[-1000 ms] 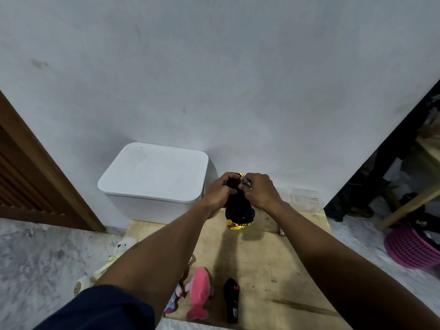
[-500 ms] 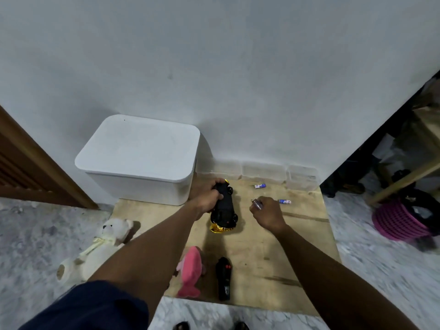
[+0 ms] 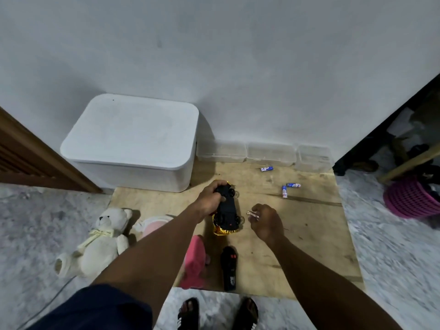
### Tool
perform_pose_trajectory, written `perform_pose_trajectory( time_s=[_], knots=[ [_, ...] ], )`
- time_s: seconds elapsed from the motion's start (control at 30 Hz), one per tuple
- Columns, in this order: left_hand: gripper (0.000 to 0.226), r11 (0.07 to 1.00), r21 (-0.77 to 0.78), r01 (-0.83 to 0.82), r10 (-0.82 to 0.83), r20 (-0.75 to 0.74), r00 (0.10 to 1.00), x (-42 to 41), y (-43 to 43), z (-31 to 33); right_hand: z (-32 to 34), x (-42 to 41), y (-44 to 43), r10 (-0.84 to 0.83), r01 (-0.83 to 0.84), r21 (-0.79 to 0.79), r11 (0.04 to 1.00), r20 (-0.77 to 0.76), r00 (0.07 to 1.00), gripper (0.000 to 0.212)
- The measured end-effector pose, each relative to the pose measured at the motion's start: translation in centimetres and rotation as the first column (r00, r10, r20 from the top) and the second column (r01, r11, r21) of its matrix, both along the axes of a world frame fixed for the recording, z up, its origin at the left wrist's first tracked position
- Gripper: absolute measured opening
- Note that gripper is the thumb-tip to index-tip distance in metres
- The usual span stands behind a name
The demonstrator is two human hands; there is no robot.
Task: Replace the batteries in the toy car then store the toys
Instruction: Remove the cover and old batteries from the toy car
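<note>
The toy car (image 3: 227, 211), gold-bodied with its black underside and wheels facing up, lies on the plywood board (image 3: 309, 234). My left hand (image 3: 210, 201) grips its far left side. My right hand (image 3: 266, 221) hovers just right of the car and pinches a small pale battery (image 3: 252, 214) in its fingertips. Three blue-and-white batteries lie loose on the board: one (image 3: 266, 169) near the wall and a pair (image 3: 284, 191), (image 3: 294, 185) further right. A black remote control (image 3: 229, 267) lies near the board's front edge.
A white lidded storage bin (image 3: 133, 141) stands at the back left by the wall. Clear plastic boxes (image 3: 269, 152) line the wall. A white teddy bear (image 3: 100, 241) and pink plush toys (image 3: 194, 260) lie left. A pink basket (image 3: 412, 198) sits right. My sandalled feet (image 3: 219, 313) are below.
Both hands lowered the car from in front of the wall onto the board, underside up. My right hand came off the car with a battery in its fingers. The view tilted downward.
</note>
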State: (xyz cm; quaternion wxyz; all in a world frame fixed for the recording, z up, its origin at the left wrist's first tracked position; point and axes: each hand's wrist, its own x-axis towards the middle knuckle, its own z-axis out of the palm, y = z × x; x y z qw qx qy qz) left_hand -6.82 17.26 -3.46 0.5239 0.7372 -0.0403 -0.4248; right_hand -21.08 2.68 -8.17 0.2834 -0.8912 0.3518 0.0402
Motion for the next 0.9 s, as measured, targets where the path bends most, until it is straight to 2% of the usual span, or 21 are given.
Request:
perform_pose_trajectory(
  time_s=[0.1,0.33,0.4,0.47,0.57,0.63,0.73,0.9],
  knots=[
    [0.053,1.000,-0.007,-0.009,0.009,-0.005,1.000,0.2,0.2,-0.3,0.0,-0.1,-0.2,0.041,-0.043,-0.049,0.998,-0.031,0.999,0.034],
    [0.050,1.000,-0.018,-0.016,0.015,-0.040,0.999,0.3,0.4,0.7,0.6,0.1,-0.4,0.080,-0.083,-0.070,0.994,-0.053,0.995,0.039],
    [0.045,0.999,-0.036,-0.021,0.019,-0.052,0.998,0.3,0.3,1.6,1.5,0.6,-0.3,0.086,-0.085,-0.052,0.995,0.013,0.996,0.039],
    [0.038,0.998,-0.061,-0.022,0.017,-0.067,0.998,0.4,0.3,2.5,3.0,1.8,-0.3,0.061,-0.065,0.022,0.998,0.155,0.986,0.035],
    [0.036,0.996,-0.085,-0.019,0.013,-0.061,0.998,0.3,0.1,3.8,5.9,3.9,0.3,0.103,-0.132,0.078,0.988,0.298,0.949,0.032],
    [0.038,0.995,-0.096,-0.036,0.030,-0.060,0.998,0.3,-0.1,4.7,7.4,5.1,0.8,0.173,-0.212,0.092,0.973,0.324,0.930,0.031],
    [0.041,0.992,-0.122,-0.028,0.022,-0.056,0.998,0.4,-0.5,6.1,8.8,6.1,1.4,0.283,-0.303,0.026,0.953,0.290,0.914,0.032],
    [0.044,0.989,-0.148,-0.030,0.025,-0.037,0.999,0.8,-0.7,7.9,10.2,7.1,1.3,0.284,-0.299,0.000,0.954,0.317,0.905,0.026]
  ],
)
